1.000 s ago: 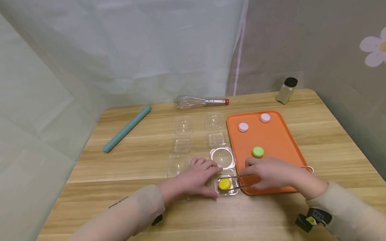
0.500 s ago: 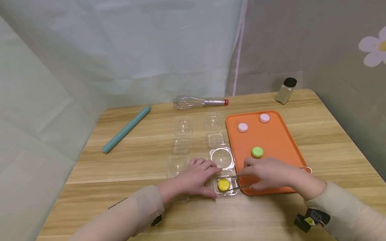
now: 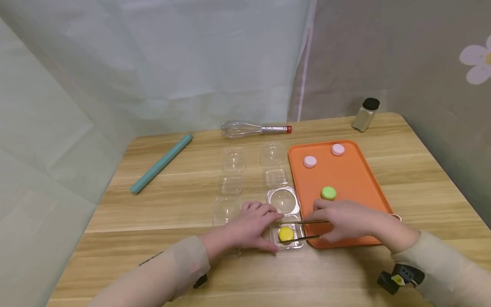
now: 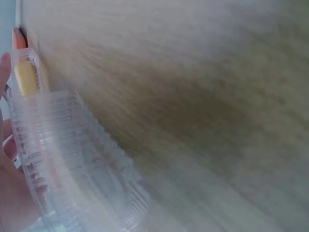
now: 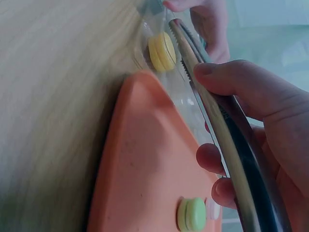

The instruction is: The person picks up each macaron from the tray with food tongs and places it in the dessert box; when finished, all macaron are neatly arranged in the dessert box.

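My right hand [image 3: 347, 221] grips metal tongs [image 3: 304, 238] with serrated ends. The tongs' arms are spread apart, reaching over a clear plastic clamshell box [image 3: 274, 244]. In the box's near half lies a yellow macaron [image 3: 286, 233]; the right wrist view shows the macaron [image 5: 162, 52] tipped in that camera's slant, with the tongs' toothed end close over it. My left hand [image 3: 251, 226] rests at the box's left side, fingers spread, with thumb and forefinger at its rim. On the orange tray [image 3: 345, 170] are a green macaron [image 3: 328, 193] and two pink macarons [image 3: 310, 161].
More clear plastic boxes stand open, one behind [image 3: 275, 176] and others to the left [image 3: 231, 184]. A whisk [image 3: 255, 129] lies at the back edge, a teal rolling pin [image 3: 161, 164] on the left. A black-capped jar [image 3: 365, 114] stands at the back right.
The tongs' arms have parted and come away from the yellow macaron, which stays in the box. My left hand has kept its place.
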Demonstrator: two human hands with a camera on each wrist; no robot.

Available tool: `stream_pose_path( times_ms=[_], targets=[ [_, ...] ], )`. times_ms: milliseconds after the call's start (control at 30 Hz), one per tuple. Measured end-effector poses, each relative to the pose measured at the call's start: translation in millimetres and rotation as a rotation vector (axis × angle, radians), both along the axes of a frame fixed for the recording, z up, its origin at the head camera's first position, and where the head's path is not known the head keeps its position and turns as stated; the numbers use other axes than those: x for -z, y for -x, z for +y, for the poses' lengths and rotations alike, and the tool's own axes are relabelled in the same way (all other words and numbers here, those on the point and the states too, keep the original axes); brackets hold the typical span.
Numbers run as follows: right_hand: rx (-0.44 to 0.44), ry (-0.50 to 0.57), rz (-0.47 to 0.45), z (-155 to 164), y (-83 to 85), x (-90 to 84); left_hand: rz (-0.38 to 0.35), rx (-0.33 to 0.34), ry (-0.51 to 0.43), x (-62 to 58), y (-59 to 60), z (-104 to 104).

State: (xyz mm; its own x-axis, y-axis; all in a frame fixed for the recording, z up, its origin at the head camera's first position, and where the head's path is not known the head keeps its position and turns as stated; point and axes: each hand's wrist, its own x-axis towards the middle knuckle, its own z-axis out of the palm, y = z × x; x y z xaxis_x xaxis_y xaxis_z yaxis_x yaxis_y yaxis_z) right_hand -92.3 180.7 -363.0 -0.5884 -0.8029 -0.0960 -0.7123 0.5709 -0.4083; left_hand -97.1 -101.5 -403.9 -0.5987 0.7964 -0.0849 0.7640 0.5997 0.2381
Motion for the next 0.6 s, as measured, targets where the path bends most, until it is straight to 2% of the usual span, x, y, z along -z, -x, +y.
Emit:
stream_pose_path(
  times_ms=[133,367,600],
  targets=[
    [0.000,0.017,-0.026,8.2,1.2,-4.6,0.001,-0.003,0.002,-1.0,-0.8,0.5],
    [0.012,-0.001,-0.014,15.4,1.8,-9.3,-0.007,-0.018,-0.011,0.0,-1.6,-1.3],
    [0.090,0.035,-0.063,24.9,4.0,-20.7,-0.016,-0.023,-0.003,-0.1,-3.0,-1.9]
  ],
)
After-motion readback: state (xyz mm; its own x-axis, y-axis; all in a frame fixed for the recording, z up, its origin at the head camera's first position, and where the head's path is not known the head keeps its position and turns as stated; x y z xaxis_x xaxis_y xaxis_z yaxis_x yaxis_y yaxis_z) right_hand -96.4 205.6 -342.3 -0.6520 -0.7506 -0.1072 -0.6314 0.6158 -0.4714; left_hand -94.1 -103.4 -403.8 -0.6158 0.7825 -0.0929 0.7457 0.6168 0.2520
